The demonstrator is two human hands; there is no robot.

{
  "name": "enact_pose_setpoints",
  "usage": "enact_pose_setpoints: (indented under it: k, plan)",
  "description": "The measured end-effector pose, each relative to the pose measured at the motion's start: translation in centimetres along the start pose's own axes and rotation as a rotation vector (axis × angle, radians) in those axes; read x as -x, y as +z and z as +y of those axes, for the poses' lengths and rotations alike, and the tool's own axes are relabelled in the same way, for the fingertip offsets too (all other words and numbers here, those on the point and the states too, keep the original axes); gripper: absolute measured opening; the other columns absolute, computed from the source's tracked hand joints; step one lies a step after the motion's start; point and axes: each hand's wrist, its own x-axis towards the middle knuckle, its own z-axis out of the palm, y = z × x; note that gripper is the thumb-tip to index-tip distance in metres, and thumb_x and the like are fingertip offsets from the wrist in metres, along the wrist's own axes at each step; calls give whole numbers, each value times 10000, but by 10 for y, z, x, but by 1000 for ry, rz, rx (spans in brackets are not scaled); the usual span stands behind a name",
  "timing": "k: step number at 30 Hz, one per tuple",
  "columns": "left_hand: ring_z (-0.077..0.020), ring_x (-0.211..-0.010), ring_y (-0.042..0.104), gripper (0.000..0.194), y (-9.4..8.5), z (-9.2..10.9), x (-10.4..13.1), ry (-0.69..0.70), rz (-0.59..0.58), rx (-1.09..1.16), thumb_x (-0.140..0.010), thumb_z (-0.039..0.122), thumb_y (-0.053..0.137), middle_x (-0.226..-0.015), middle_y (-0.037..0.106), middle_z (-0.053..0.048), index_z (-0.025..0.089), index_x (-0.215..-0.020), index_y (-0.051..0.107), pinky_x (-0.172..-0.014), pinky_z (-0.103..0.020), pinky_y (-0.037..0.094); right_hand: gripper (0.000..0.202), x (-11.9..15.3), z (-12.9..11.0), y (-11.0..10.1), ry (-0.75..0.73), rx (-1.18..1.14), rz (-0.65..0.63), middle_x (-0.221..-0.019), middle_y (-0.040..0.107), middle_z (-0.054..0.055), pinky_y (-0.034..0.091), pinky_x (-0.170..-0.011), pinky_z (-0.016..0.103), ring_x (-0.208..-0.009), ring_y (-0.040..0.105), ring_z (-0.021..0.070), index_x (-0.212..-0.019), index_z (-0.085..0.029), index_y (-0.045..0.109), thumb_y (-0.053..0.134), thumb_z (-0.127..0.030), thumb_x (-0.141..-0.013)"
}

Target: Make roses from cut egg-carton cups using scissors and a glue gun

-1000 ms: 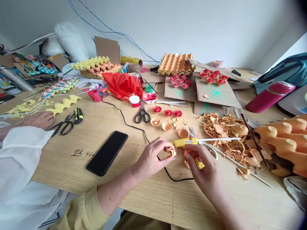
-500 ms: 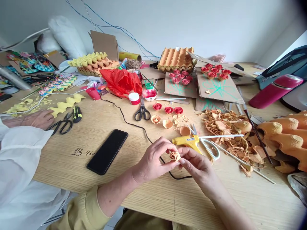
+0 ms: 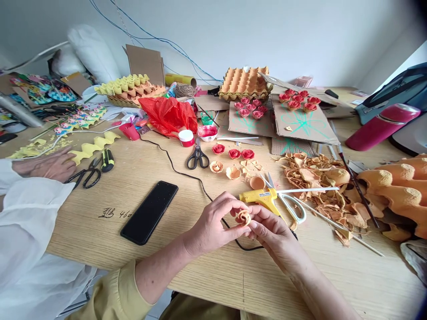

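Observation:
A small orange egg-carton rose (image 3: 244,218) is pinched between my two hands above the table. My left hand (image 3: 218,222) grips it from the left with thumb and forefinger. From the right, the fingertips of my right hand (image 3: 273,229) close on its edge. Just beyond my hands lies a yellow glue gun (image 3: 258,195), partly hidden by my right hand, beside white-handled scissors (image 3: 293,206). Behind them are an orange carton cup (image 3: 258,182), an unpainted flower (image 3: 233,173), another unpainted rose (image 3: 216,166) and red roses (image 3: 234,154).
A phone (image 3: 149,213) lies left of my hands; a black cord (image 3: 173,166) crosses the table. Torn carton scraps (image 3: 307,178) and an egg tray (image 3: 393,182) are at right, with a red bottle (image 3: 383,126). Another person's hand (image 3: 53,164) rests at left near black scissors (image 3: 88,174).
The rose has turned slightly between my fingers, so its spiral centre shows more. My right hand has shifted a little. The other person's hand at left has moved slightly.

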Motion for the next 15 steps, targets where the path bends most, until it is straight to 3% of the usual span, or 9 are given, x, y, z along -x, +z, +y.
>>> enact_pose_setpoints:
  k: [15]
  plan:
    - [-141,-788,606,179,1,-2,0,52,6,-53,-841,173,752,-848,634,-23,168,-961,620,-752,-252,513,170,0,3,-1,20,-74,-24,-892,691,-8,456,-679,183,-742,588,75,-1044,-301,730,737,-373,-890]
